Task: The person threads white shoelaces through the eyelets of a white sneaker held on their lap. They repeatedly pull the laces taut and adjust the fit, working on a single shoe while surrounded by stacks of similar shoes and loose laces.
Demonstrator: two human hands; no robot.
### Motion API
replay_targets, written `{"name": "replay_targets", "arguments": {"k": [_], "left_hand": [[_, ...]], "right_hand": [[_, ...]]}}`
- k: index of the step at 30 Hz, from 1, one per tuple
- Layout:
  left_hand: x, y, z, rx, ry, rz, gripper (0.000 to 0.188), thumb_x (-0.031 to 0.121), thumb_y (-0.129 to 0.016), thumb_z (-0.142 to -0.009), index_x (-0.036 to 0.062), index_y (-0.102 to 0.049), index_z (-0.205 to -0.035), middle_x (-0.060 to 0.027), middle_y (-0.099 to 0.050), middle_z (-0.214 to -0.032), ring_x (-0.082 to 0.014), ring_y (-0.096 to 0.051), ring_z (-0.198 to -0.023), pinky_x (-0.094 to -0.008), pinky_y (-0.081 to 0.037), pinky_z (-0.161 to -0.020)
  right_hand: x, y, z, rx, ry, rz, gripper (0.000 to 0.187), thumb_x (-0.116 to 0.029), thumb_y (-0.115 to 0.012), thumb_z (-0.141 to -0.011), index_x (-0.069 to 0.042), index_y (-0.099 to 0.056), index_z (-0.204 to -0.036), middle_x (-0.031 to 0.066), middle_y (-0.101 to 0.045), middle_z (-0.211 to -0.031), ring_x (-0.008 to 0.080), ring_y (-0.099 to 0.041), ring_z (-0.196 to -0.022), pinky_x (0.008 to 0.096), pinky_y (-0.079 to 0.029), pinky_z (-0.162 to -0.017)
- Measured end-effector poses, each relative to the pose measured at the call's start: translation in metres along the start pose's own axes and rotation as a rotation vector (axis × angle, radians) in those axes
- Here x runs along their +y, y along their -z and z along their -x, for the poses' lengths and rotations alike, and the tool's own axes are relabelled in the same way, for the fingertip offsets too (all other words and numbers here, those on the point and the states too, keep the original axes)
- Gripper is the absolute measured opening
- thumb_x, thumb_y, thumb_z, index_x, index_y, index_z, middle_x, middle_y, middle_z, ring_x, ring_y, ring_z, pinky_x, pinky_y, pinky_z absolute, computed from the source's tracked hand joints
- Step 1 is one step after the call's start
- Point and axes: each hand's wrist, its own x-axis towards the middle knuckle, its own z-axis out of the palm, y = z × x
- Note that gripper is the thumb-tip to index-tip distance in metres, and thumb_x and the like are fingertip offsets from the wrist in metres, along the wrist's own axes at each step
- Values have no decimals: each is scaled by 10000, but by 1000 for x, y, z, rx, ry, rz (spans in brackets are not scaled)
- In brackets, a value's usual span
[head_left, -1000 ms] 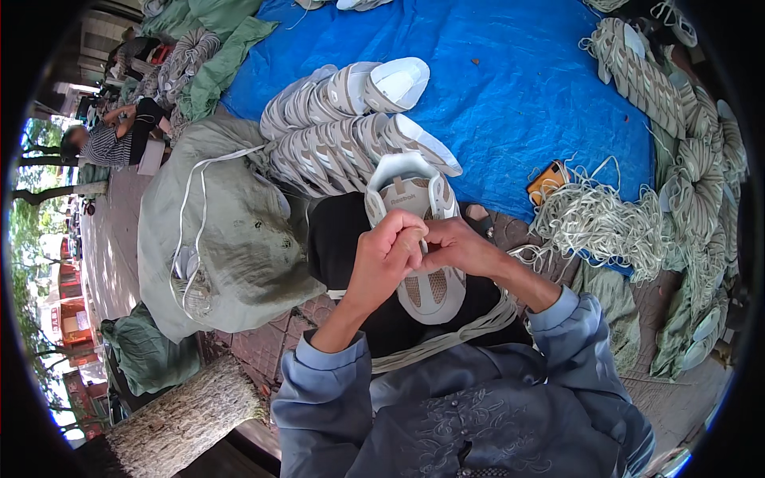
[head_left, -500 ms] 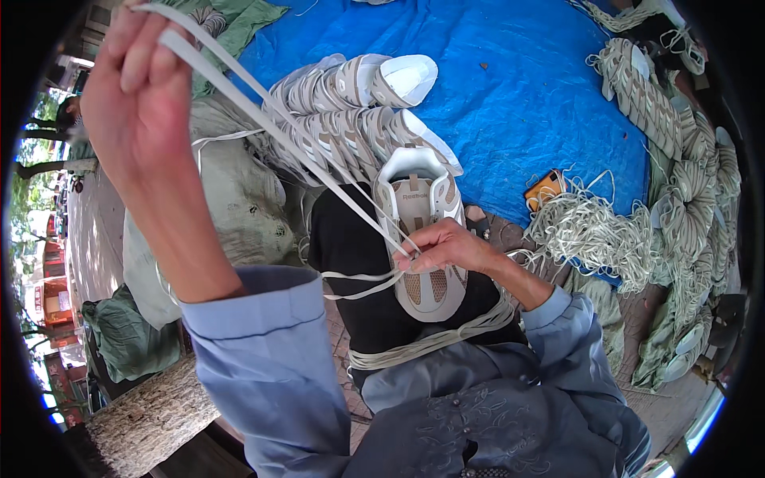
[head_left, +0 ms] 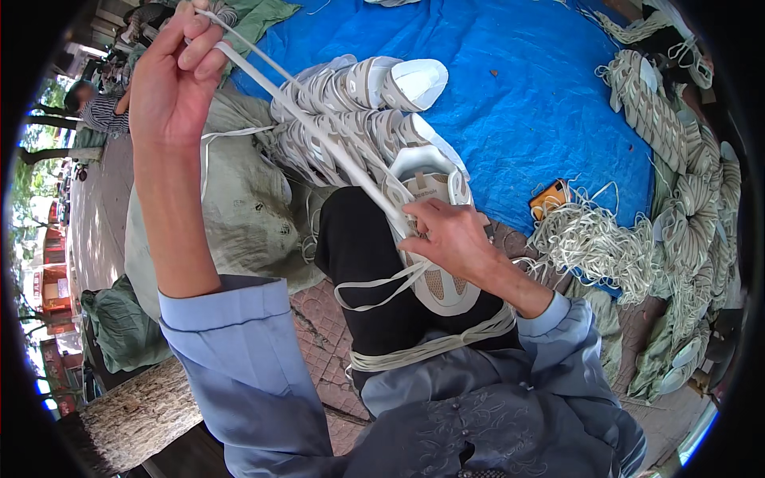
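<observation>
A white and beige sneaker (head_left: pixel 446 293) rests on my black-trousered lap, its toe toward me. My left hand (head_left: pixel 177 92) is raised high at the upper left, its fingers closed on a flat white shoelace (head_left: pixel 307 121). Two strands of the lace stretch tight from that hand down to the sneaker's eyelets. My right hand (head_left: pixel 458 239) lies over the front of the sneaker with curled fingers, thumb and index finger at the lacing edge beside the taut lace. Its other fingertips are hidden. A loose lace loop hangs off the sneaker's left side onto my knee.
Rows of nested sneakers (head_left: pixel 374 86) sit on a blue tarp (head_left: pixel 526 95) ahead. A tangled lace pile (head_left: pixel 594 247) and an orange phone-like object (head_left: pixel 548 197) lie to the right, near more stacked shoes (head_left: pixel 689 199). A lace bundle (head_left: pixel 434 341) crosses my lap. A pale sack (head_left: pixel 239 215) stands left.
My left hand has shifted right and slightly down in view, still holding the lace. My right hand has moved up the sneaker, its thumb and index finger now further apart.
</observation>
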Motion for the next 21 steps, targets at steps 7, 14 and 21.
{"name": "replay_targets", "arguments": {"k": [7, 14, 21], "left_hand": [[-11, -35, 3, 321, -184, -224, 147, 149, -401, -907, 27, -480, -885, 19, -461, -603, -36, -384, -447, -162, -310, -365], [-11, 39, 10, 598, -74, -698, 241, 163, -477, -865, -26, -475, -1014, -50, -554, -746, -145, -582, -689, -222, -422, -546], [16, 262, 173, 1179, -123, -277, 291, 121, -474, -859, -100, -424, -1043, -208, -493, -1065, -328, -513, -1007, -376, -450, -874]], "right_hand": [[6, 9, -7, -393, -277, -720, 156, -140, -643, -712, -16, -647, -807, 25, -574, -592, 69, -491, -461, 195, -374, -426], [37, 31, -11, -174, -490, -1189, 134, -90, -605, -730, 33, -627, -777, 44, -528, -518, 60, -395, -365, 190, -269, -335], [138, 108, -36, 297, -462, -1244, 258, -197, -578, -803, 33, -539, -914, -11, -461, -555, 46, -350, -396, 184, -244, -344]]}}
